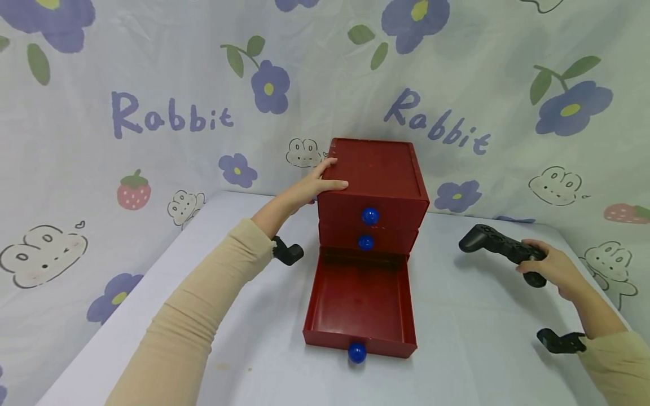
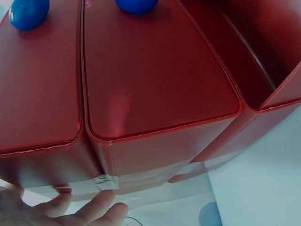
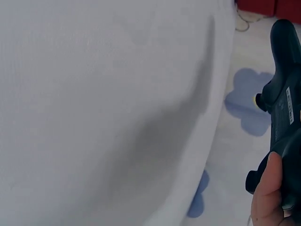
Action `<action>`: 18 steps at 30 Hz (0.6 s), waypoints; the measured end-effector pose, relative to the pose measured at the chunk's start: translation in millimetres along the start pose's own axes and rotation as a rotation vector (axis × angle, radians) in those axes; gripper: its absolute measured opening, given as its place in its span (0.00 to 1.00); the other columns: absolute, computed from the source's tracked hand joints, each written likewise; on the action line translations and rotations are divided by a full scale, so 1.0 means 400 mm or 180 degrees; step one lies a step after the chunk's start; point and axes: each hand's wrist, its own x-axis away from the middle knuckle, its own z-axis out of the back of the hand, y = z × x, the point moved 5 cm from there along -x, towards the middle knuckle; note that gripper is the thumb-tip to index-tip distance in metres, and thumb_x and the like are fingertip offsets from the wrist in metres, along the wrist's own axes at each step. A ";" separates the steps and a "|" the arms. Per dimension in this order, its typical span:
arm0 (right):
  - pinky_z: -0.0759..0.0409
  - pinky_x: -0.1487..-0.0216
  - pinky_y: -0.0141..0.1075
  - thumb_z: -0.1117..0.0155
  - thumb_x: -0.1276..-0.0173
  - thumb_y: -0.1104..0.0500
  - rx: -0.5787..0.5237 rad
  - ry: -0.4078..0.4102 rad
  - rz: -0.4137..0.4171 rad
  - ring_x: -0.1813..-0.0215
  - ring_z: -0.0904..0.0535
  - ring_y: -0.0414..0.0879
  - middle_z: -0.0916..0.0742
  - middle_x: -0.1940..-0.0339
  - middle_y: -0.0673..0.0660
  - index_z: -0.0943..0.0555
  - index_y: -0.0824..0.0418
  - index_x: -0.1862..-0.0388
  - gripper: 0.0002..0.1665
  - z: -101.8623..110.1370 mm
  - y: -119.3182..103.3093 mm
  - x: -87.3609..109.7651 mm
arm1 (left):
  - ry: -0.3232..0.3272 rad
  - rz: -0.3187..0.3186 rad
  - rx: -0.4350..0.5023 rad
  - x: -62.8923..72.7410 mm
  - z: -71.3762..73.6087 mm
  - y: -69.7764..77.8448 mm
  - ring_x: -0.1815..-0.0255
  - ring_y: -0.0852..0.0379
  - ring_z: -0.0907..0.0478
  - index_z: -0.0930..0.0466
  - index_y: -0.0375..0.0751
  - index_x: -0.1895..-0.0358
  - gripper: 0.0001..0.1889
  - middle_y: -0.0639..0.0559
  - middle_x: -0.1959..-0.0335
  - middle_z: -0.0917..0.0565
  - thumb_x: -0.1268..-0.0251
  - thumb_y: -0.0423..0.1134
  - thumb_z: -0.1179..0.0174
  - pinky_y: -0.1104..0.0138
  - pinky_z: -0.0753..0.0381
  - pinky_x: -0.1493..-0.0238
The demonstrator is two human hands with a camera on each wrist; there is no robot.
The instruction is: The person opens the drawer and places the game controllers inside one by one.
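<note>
A dark red drawer unit (image 1: 376,169) stands on the white table, with blue ball knobs on its fronts. Its bottom drawer (image 1: 359,299) is pulled out toward me and holds nothing; the two above are closed. My left hand (image 1: 317,181) rests on the unit's upper left edge, thumb on top and other fingers along the side, which the left wrist view shows next to the side wall. On the right, my right hand (image 1: 550,265) grips one handle of a black game controller (image 1: 500,245), held above the table. The controller's underside with a label faces the right wrist camera.
A white cloth printed with flowers, rabbits and lettering (image 1: 172,115) hangs right behind the table (image 1: 457,338). Black wrist camera mounts (image 1: 561,341) stick out from both sleeves. The open drawer juts toward the front of the table.
</note>
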 end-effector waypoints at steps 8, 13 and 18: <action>0.32 0.57 0.53 0.38 0.40 0.53 0.0014 -0.0007 0.0167 0.46 0.38 0.71 0.40 0.40 0.80 0.51 0.70 0.31 0.48 -0.001 -0.061 0.044 | 0.0020 0.0006 0.0026 -0.004 0.001 -0.003 0.32 0.49 0.48 0.57 0.64 0.29 0.40 0.52 0.29 0.52 0.42 0.55 0.45 0.45 0.42 0.39; 0.33 0.57 0.52 0.37 0.41 0.53 -0.0021 -0.0027 0.0223 0.48 0.37 0.69 0.37 0.42 0.80 0.50 0.70 0.32 0.47 -0.001 -0.092 0.072 | 0.0024 0.0024 0.0004 -0.003 0.000 -0.002 0.32 0.49 0.48 0.57 0.64 0.29 0.40 0.52 0.29 0.52 0.43 0.56 0.45 0.45 0.42 0.39; 0.31 0.58 0.48 0.34 0.43 0.53 0.0038 -0.0045 0.0294 0.50 0.32 0.63 0.34 0.42 0.78 0.48 0.69 0.32 0.48 -0.006 -0.131 0.101 | 0.0018 0.0034 -0.0002 -0.003 -0.002 -0.002 0.32 0.49 0.49 0.57 0.65 0.29 0.40 0.53 0.29 0.53 0.43 0.56 0.45 0.44 0.43 0.39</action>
